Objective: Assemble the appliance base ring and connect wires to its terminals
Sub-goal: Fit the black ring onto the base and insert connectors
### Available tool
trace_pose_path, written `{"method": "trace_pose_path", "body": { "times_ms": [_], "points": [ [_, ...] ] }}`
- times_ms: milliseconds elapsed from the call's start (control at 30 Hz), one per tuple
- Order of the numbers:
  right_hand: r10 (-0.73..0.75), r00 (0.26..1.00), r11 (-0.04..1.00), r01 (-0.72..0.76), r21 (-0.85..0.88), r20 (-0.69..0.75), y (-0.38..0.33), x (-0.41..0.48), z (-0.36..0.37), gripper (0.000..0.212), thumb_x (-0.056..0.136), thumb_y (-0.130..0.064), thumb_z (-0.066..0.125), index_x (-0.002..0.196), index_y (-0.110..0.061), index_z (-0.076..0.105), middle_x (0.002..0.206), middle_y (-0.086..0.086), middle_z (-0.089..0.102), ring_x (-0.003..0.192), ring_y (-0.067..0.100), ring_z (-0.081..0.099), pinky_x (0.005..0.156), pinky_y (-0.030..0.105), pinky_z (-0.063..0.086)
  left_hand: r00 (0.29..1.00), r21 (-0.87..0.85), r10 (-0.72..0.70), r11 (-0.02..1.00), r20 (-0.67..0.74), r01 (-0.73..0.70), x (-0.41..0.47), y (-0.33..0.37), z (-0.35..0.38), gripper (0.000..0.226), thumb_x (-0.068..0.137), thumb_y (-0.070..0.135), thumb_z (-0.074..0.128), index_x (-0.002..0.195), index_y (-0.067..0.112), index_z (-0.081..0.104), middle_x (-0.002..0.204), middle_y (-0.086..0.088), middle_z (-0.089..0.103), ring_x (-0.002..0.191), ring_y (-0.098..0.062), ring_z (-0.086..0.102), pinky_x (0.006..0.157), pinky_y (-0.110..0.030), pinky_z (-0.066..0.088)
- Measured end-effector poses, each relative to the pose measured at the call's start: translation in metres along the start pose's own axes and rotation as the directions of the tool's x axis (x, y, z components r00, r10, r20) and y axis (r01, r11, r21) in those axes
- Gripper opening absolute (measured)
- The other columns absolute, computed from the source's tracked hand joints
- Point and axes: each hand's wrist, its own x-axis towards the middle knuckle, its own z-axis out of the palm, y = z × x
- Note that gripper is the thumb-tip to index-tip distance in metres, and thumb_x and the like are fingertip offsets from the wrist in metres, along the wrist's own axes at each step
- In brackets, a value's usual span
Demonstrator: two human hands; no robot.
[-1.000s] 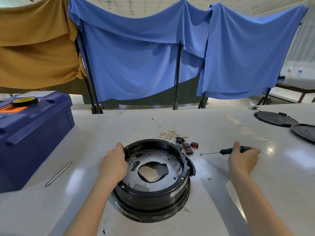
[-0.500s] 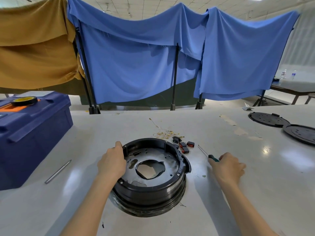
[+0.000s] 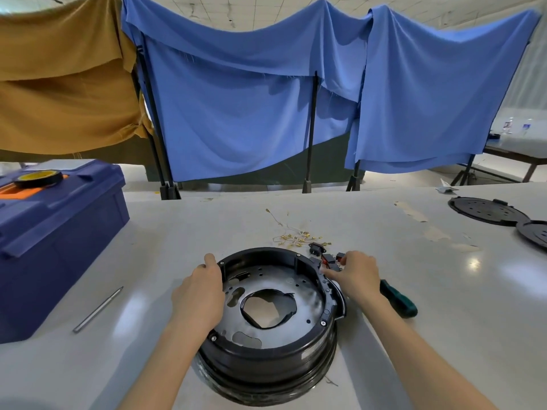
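Round black plastic base ring [image 3: 266, 359] seems assembled — left hand [image 3: 199, 294] grips its rim; right hand [image 3: 356, 276] at small black-and-red connectors [image 3: 330, 258], hold unclear — wiring remains.

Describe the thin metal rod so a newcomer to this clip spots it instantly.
Find the big dark-blue plastic toolbox at far left. Beside its near corner, left of the round black base ring, a slim grey metal rod lies flat on the tabletop. Unlike the green-handled screwdriver on the ring's right, it has no handle.

left hand [image 3: 201, 294]: palm down, grips ring [image 3: 266, 362] rim | right hand [image 3: 356, 276]: forearm extended, fingers [image 3: 333, 273] curled forward, grip unclear
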Motion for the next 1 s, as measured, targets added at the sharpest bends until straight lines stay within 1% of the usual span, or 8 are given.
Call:
{"method": "trace_pose_path", "body": {
  "times_ms": [100,233,400,567,700,800,900,1000],
  "points": [
    [0.019,0.999,0.996,-0.022,0.084,0.032,-0.002,0.0,0.002,0.041,0.079,-0.036,0.076,0.063,-0.01,0.048,0.064,0.005,0.044,0.072,0.027,0.043,0.058,0.033,0.031,1.0,0.016,0.003,1.0,-0.001,-0.003,0.0,0.0,0.0,0.026,0.092,0.01,0.049,0.111,0.01,0.032,0.097,-0.004,0.051,0.075,-0.023,0.045,0.059,-0.03,0.035],
    [0.074,0.996,0.98,-0.083,0.182,0.059,0.002,0.001,-0.007,0.013,0.073,-0.009,0.069,0.066,0.0,0.063,0.055,0.007,0.044,0.052,0.021,0.036,0.051,0.026,0.029,1.0,0.082,0.03,0.996,-0.009,-0.029,0.002,-0.001,0.002,0.03,0.091,0.006,0.051,0.113,0.011,0.032,0.085,0.001,0.041,0.072,-0.021,0.043,0.056,-0.028,0.032],
    [0.053,0.998,0.927,-0.066,0.368,0.043,0.011,-0.006,-0.03,0.01,0.078,-0.004,0.066,0.084,0.003,0.07,0.064,0.016,0.067,0.058,0.031,0.066,0.057,0.031,0.051,0.996,0.118,0.091,0.989,-0.016,-0.089,0.004,-0.007,0.0,0.032,0.086,-0.003,0.045,0.112,0.011,0.031,0.081,0.002,0.037,0.072,-0.023,0.043,0.061,-0.03,0.035],
    [-0.095,0.977,0.576,-0.101,0.811,0.189,0.009,-0.023,-0.046,0.016,0.083,0.008,0.061,0.094,0.001,0.07,0.077,0.019,0.074,0.066,0.033,0.073,0.067,0.03,0.061,0.994,0.141,0.099,0.985,0.048,-0.105,0.002,-0.017,-0.004,0.04,0.084,-0.004,0.041,0.117,0.015,0.029,0.081,0.003,0.039,0.073,-0.022,0.045,0.06,-0.03,0.035],
    [-0.293,0.916,0.394,-0.144,0.908,0.273,0.007,-0.034,-0.05,0.021,0.077,0.015,0.069,0.096,0.006,0.07,0.08,0.017,0.071,0.075,0.043,0.071,0.069,0.03,0.06,0.986,0.389,0.136,0.917,-0.092,-0.09,-0.002,-0.01,-0.009,0.046,0.092,0.017,0.052,0.133,0.019,0.031,0.122,-0.005,0.043,0.107,-0.025,0.045,0.084,-0.031,0.034],
    [-0.331,0.911,0.361,-0.118,0.925,0.245,0.004,-0.038,-0.046,0.023,0.074,0.017,0.07,0.094,0.005,0.071,0.079,0.016,0.069,0.075,0.043,0.071,0.07,0.031,0.06,0.95,0.152,0.258,0.961,-0.175,-0.233,-0.005,0.012,-0.016,0.037,0.096,0.036,0.052,0.129,0.023,0.042,0.124,0.0,0.045,0.112,-0.021,0.044,0.093,-0.032,0.032],
    [-0.304,0.931,0.29,-0.111,0.95,0.202,0.002,-0.038,-0.043,0.025,0.073,0.019,0.067,0.091,0.003,0.073,0.081,0.021,0.068,0.075,0.043,0.07,0.069,0.031,0.059,0.907,-0.23,0.395,0.879,-0.143,-0.419,-0.006,0.042,-0.015,0.021,0.093,0.025,0.059,0.114,0.024,0.056,0.107,0.006,0.056,0.1,-0.015,0.052,0.095,-0.034,0.039],
    [-0.319,0.927,0.223,-0.129,0.966,0.198,0.003,-0.038,-0.045,0.027,0.069,0.007,0.071,0.094,-0.002,0.074,0.083,0.024,0.07,0.072,0.04,0.07,0.066,0.029,0.057,0.893,-0.458,0.432,0.773,-0.129,-0.44,-0.007,0.067,-0.01,0.023,0.091,0.011,0.061,0.111,0.023,0.06,0.092,0.009,0.059,0.086,-0.014,0.055,0.087,-0.036,0.046]
  ]
}}
